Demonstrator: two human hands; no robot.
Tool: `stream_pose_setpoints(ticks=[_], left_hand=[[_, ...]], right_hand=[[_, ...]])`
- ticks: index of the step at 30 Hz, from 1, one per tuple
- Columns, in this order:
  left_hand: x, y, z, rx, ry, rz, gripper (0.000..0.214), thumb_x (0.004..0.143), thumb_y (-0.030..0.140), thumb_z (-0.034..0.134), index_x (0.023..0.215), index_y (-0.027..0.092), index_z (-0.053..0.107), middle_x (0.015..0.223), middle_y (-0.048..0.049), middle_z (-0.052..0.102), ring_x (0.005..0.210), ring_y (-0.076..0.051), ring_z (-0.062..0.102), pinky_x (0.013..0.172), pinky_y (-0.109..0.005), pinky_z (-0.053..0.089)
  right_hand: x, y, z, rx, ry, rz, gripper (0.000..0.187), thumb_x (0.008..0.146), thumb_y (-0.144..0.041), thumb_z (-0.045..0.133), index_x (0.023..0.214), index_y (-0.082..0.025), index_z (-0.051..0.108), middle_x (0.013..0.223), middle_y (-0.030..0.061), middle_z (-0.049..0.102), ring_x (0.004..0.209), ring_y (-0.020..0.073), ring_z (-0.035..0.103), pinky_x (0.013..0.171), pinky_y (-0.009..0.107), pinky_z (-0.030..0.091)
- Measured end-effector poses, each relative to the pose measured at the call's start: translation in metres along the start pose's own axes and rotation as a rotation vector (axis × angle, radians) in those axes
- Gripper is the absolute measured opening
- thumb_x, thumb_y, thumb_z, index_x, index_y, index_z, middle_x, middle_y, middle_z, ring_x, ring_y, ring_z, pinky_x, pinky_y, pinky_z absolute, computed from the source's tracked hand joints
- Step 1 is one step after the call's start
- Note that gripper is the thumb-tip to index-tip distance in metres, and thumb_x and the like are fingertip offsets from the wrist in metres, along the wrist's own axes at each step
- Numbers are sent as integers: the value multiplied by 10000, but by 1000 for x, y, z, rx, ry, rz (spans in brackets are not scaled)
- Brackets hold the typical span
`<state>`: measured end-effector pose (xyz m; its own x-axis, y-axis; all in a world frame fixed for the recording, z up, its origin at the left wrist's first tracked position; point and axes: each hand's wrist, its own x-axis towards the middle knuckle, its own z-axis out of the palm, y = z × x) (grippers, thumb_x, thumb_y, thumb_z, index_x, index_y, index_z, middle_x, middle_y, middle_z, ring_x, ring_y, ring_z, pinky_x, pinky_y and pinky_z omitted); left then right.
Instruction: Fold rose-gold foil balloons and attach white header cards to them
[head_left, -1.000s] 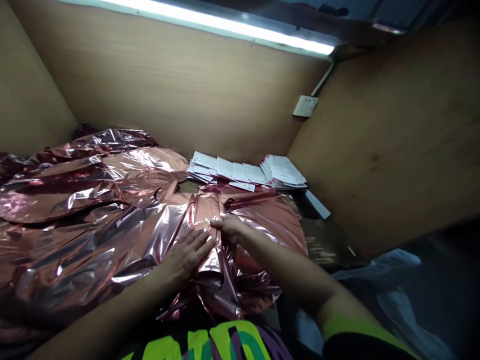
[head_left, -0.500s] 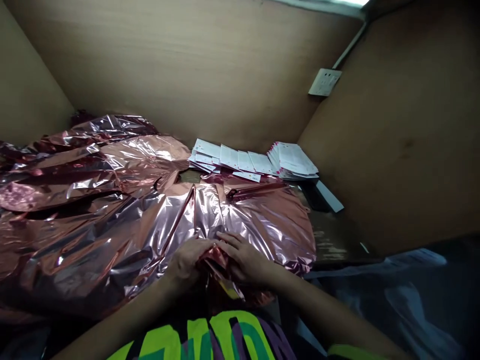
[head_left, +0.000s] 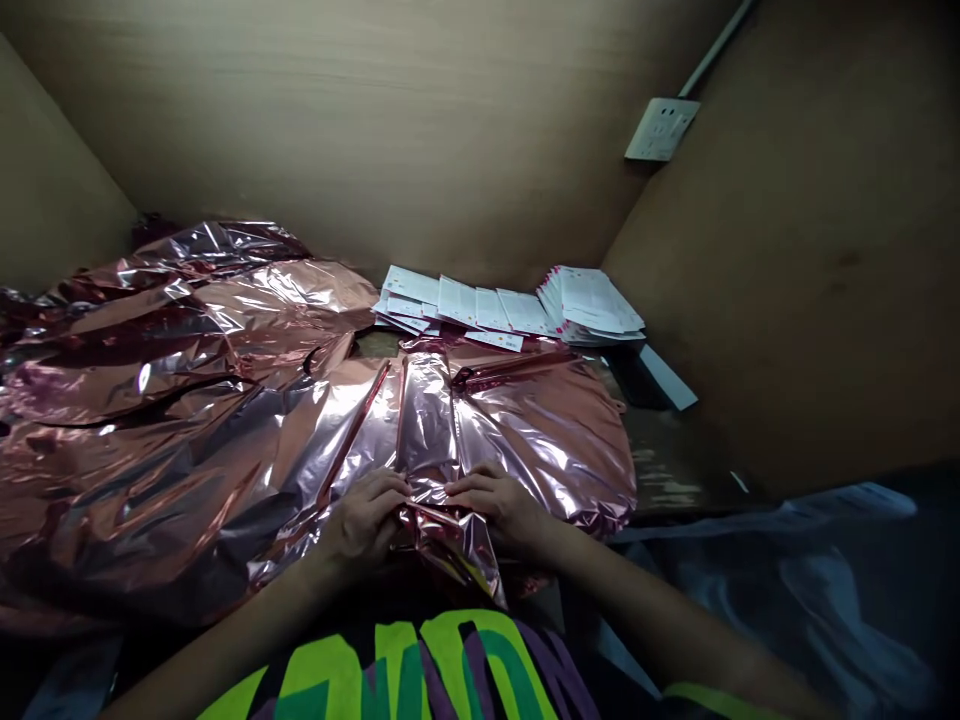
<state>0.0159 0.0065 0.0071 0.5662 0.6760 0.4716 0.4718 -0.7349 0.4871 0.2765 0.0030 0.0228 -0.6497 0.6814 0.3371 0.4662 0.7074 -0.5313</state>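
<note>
A large spread of shiny rose-gold foil [head_left: 427, 420] lies across the table in front of me, creased and overlapping. My left hand [head_left: 364, 520] pinches its near edge, thumb below and fingers on top. Just to the right, my right hand [head_left: 499, 505] grips the same edge with curled fingers. A gathered strip of the foil is stretched between the two hands, and a crumpled part hangs down toward my body. The thumbs are partly hidden beneath the foil.
Several white printed cards [head_left: 491, 312] lie in a fanned row by the back wall, ending in a thicker stack [head_left: 596, 300]. Near that stack rests a dark flat object [head_left: 637, 378]. A wall socket [head_left: 661, 130] is at the right corner, and clear plastic sheeting [head_left: 810, 590] lies at lower right.
My hands have moved slightly apart from being close together. The foil between them is now drawn flatter, with a straighter folded edge. The view has shifted slightly.
</note>
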Motion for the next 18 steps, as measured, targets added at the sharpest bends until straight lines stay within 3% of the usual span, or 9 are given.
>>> stream_pose_setpoints(ticks=[3,5,8,10,13,15,18], left_hand=[[5,4,3,45,40,-217,254,941,211,446,860,173,684,971,-76,647,995,-204,561,882,-376,484],[9,6,7,149,69,-346,354,953,292,442,720,182,683,910,-73,627,964,-228,528,875,-424,451],[14,8,11,283,69,-457,438,942,348,450,593,197,666,878,-69,620,962,-258,476,868,-462,409],[15,7,12,307,52,-477,442,938,347,445,589,209,679,862,-63,624,954,-259,463,853,-453,402],[16,4,13,292,26,-474,444,930,359,452,582,218,690,857,-59,635,965,-257,457,878,-449,389],[16,2,12,267,4,-503,452,919,368,464,551,217,678,875,-57,652,989,-262,456,896,-451,381],[16,6,-1,209,-69,-548,456,901,390,485,513,217,650,826,-46,667,950,-253,491,885,-443,399]], right_hand=[[12,-5,0,42,32,347,323,961,-303,468,766,-177,691,753,54,692,707,170,594,658,290,458],[23,-9,2,3,3,593,439,978,-418,430,706,-176,676,636,37,639,600,163,563,571,278,422],[35,-12,8,-241,109,743,444,931,-519,494,738,-167,683,700,80,662,698,219,601,659,339,464],[35,-12,13,-401,211,584,399,900,-522,550,949,-158,705,987,140,698,984,289,600,883,430,454],[26,-11,19,-409,75,189,726,838,-645,560,1370,-153,510,1418,155,506,1351,334,372,1125,526,255],[18,-10,20,-378,-58,110,918,802,-700,557,1477,-111,351,1501,167,398,1430,338,252,1158,555,186],[9,-5,16,-367,-107,103,798,852,-538,593,1473,-98,355,1518,164,366,1454,328,210,1168,559,174]])
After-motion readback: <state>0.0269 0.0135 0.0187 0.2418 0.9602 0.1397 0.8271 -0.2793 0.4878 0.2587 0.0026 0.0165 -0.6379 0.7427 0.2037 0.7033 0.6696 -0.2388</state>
